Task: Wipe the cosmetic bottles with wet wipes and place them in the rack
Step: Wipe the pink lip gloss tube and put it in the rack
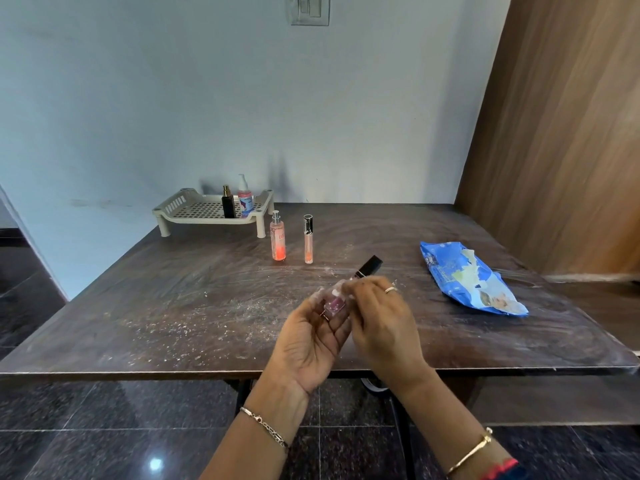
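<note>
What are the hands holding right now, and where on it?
The left hand grips the lower body of a slim pink bottle with a black cap; the right hand pinches a white wet wipe round its middle.

Tilted black-capped pink tube (370, 266) in wet wipe (320, 294); spray bottle (278, 236), gloss tube (308, 239) upright beside beige rack (194, 209) holding black bottle (228, 202), pump bottle (245, 197).

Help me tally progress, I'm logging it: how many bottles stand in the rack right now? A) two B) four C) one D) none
A: only the black bottle and the pink pump bottle stand in the rack; the spray bottle and the silver-capped tube stand on the table.
</note>
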Motion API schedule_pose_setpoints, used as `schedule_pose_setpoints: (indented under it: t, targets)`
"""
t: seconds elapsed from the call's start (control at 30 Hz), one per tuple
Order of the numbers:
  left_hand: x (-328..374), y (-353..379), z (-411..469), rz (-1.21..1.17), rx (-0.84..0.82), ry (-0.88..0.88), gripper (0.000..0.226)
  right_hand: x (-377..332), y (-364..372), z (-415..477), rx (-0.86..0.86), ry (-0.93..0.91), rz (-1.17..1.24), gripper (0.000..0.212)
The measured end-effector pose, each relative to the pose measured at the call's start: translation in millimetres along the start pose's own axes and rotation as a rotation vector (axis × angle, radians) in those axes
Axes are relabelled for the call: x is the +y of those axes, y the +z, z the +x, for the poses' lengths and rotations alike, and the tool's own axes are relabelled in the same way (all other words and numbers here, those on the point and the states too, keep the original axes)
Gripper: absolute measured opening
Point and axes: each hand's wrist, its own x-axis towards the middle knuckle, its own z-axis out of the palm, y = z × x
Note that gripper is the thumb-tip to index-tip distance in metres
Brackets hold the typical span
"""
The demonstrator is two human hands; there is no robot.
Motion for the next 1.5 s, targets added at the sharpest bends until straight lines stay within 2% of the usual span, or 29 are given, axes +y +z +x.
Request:
schedule_pose_setpoints:
  t: [0.13, 0.27, 0.4, 0.5, 0.6, 0.7, 0.87, 1.1, 1.23, 1.4, 1.47, 1.5]
  targets:
    - [-1, -4, 2, -0.014, 0.021, -0.019, 0.032, -11, 0, -13, -0.147, -0.104, 0.011, 0.018]
    - [1, -3, 3, -0.016, 0.022, -0.029, 0.039, -8, -10, -10, -0.195, -0.222, -0.007, 0.02]
    - [4, 2, 2, 0.024, 0.008, -0.002, 0.032, 13, -17, 9, -0.089, -0.042, -0.068, 0.026]
    - [6, 4, 0, 0.04, 0.004, -0.003, 0.032, 20, -20, 23, 0.0, 0.033, -0.097, 0.019]
    - [5, 4, 0, 0.018, 0.0, 0.002, 0.031, 12, -17, 20, -0.014, 0.002, -0.087, 0.019]
    - [3, 2, 2, -0.019, 0.007, -0.005, 0.029, -6, -10, 5, -0.126, -0.092, -0.018, 0.018]
    - [2, -4, 2, -0.077, -0.001, -0.03, 0.043, -11, -11, 0, -0.272, -0.214, -0.033, 0.02]
    - [-1, 5, 1, -0.064, -0.016, 0.023, 0.04, 8, -22, 24, -0.167, -0.08, -0.095, 0.015]
    - [-1, 3, 2, -0.114, -0.014, 0.02, 0.046, -1, -16, 9, -0.225, -0.152, -0.036, 0.017]
    - [-1, -1, 1, -0.115, -0.042, -0.094, 0.045, -13, -14, -1, -0.335, -0.272, 0.015, 0.013]
    - [-2, 0, 0, -0.121, -0.027, -0.08, 0.044, -7, -16, -2, -0.344, -0.224, 0.108, 0.014]
    - [-1, 1, 1, -0.132, -0.016, -0.048, 0.042, -3, -18, -1, -0.291, -0.149, 0.173, 0.017]
